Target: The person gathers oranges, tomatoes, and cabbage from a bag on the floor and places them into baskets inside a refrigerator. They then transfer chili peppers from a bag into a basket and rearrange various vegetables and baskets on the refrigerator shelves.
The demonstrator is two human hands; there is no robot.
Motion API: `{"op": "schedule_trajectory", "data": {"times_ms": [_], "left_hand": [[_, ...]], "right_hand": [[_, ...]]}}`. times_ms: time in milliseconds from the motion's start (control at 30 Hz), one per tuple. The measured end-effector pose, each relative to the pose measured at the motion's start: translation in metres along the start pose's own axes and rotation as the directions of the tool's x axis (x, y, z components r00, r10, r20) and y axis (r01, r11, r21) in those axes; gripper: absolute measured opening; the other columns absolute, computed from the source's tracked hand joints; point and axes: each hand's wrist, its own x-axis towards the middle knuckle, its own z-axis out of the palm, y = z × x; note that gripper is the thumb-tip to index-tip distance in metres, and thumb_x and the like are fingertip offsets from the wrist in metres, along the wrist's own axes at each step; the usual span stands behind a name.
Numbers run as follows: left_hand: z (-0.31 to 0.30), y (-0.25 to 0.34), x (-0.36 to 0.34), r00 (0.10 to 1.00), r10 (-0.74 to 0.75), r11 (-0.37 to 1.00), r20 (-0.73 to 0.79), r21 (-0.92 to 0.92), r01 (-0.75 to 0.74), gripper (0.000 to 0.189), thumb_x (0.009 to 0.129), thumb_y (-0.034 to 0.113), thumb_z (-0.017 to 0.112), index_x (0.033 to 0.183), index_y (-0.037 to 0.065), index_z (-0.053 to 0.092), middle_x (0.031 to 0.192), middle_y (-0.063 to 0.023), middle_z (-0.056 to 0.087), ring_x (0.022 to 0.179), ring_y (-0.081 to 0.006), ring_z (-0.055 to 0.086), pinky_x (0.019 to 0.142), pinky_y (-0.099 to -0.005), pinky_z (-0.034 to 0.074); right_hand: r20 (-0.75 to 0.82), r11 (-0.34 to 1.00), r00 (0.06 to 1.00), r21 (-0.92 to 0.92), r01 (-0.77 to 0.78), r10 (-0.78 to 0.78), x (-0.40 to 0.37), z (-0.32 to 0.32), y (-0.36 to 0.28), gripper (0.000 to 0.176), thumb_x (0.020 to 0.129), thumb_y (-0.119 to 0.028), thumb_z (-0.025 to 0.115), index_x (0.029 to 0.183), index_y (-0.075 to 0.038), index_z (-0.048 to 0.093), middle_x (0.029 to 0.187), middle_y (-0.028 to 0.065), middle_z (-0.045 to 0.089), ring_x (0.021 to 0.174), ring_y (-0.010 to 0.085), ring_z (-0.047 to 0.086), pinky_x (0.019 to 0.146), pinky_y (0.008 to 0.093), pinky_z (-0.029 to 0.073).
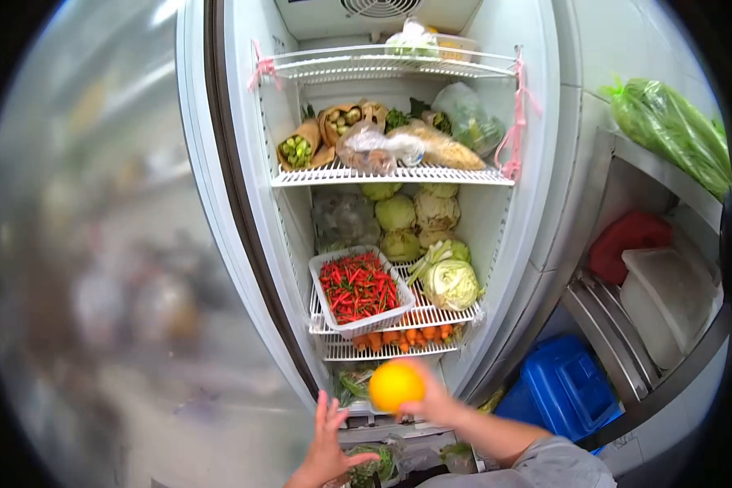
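Note:
My right hand [435,400] is closed around an orange [394,385], held up in front of the lower part of an upright fridge. Lower and to the left, my left hand [330,447] is open with its fingers spread and nothing in it. Beyond the orange, several carrots [407,336] lie on a low wire shelf. Above them, a white plastic basket [407,299] full of red chillies [359,286] stands next to a pale cabbage [451,285]. Leafy greens [354,382] show partly behind the orange.
More cabbages [395,213] sit behind the basket. Paper-wrapped and bagged vegetables [366,148] fill the shelf above. The fridge's glass door [138,268] is at left. On the right are a metal rack [606,325], a blue plastic container [565,386] and bagged greens [667,126].

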Motion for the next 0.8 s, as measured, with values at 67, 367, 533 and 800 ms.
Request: {"op": "schedule_trajectory", "data": {"times_ms": [67,367,533,800], "left_hand": [[-0.014,0.007,0.018,0.996,0.063,0.998,-0.070,0.007,-0.063,0.106,0.057,0.031,0.093,0.140,0.011,0.030,0.154,-0.0286,0.008,0.137,-0.0440,0.033,0.109,-0.0483,0.036],[-0.059,0.023,0.035,0.952,0.029,0.813,-0.303,0.561,0.154,0.076,0.066,0.016,0.083,0.132,0.013,0.046,0.151,-0.0297,0.020,0.138,-0.0490,0.024,0.111,-0.0542,0.027],[-0.072,0.038,0.025,0.882,-0.019,0.625,-0.472,0.682,0.379,0.065,0.067,0.012,0.079,0.126,0.014,0.053,0.151,-0.0279,0.021,0.138,-0.0497,0.024,0.110,-0.0560,0.026],[-0.066,0.051,-0.015,0.770,-0.218,0.541,-0.600,0.582,0.607,0.060,0.067,0.012,0.078,0.124,0.012,0.056,0.151,-0.0280,0.021,0.136,-0.0457,0.032,0.106,-0.0509,0.036]], "right_hand": [[-0.109,0.862,0.936,-0.436,0.257,-0.334,0.021,-0.029,-0.092,0.084,0.070,-0.018,0.081,0.141,-0.015,0.035,0.135,0.0098,0.044,0.118,0.0243,0.052,0.105,0.0401,0.040],[-0.029,0.238,0.389,-0.833,0.500,-0.921,0.197,-0.127,-0.445,0.081,0.072,-0.045,0.082,0.127,0.003,0.046,0.114,0.0154,0.062,0.102,0.0230,0.063,0.084,0.0349,0.053],[-0.141,0.104,0.475,-0.989,-0.104,-0.868,0.316,-0.181,-0.545,0.090,0.069,-0.065,0.075,0.122,0.004,0.049,0.113,0.0196,0.063,0.106,0.0280,0.061,0.088,0.0404,0.050],[-0.116,0.011,0.768,-0.990,-0.140,-0.630,0.382,-0.228,-0.562,0.099,0.072,-0.065,0.072,0.137,0.000,0.036,0.119,0.0222,0.061,0.106,0.0340,0.061,0.089,0.0434,0.050]]}}
